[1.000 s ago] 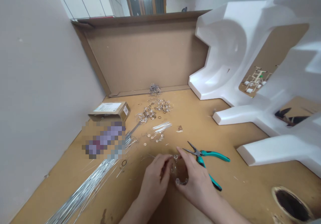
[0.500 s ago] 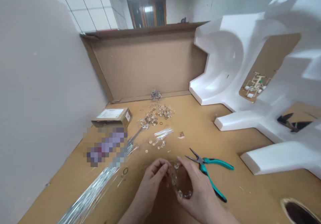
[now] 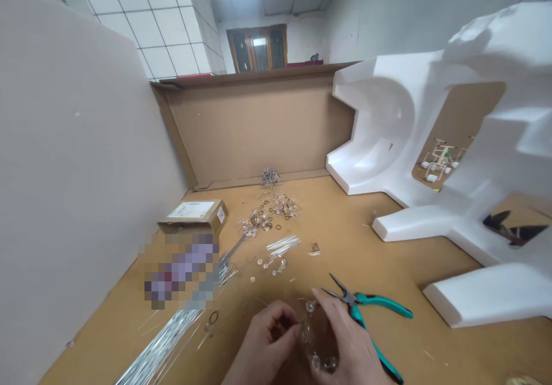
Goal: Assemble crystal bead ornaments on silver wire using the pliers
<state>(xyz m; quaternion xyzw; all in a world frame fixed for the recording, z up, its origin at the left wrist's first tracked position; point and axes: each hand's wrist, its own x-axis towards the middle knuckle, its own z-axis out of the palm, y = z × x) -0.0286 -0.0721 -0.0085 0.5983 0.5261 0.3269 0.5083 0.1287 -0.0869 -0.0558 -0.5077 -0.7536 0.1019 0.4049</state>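
Note:
A loop of clear round beads on thin wire [image 3: 315, 362] curves between my hands low in the middle. My right hand [image 3: 351, 339] curls around its right side, with the fingertips by the top bead and the thumb low down. Thumb and forefinger of my left hand [image 3: 269, 342] pinch the wire at the loop's left side; the exact spot is hidden. A thin wire end arcs above the left fingers. Teal-handled pliers [image 3: 352, 300] lie just right of my right hand, jaws apart. A short string of clear beads [image 3: 276, 269] lies beyond my hands.
Long silvery wires [image 3: 159, 345] spread at the left, near a dark ring [image 3: 213, 317]. Short clear rods [image 3: 282, 246] and a pile of beads and rings [image 3: 280, 205] lie further back. A small carton [image 3: 198, 215] stands left; white foam [image 3: 405, 222] fills the right.
The view has tilted up, so the table and hands sit lower in the picture. My left hand still pinches at the bead loop, and a wire end now shows above its fingers.

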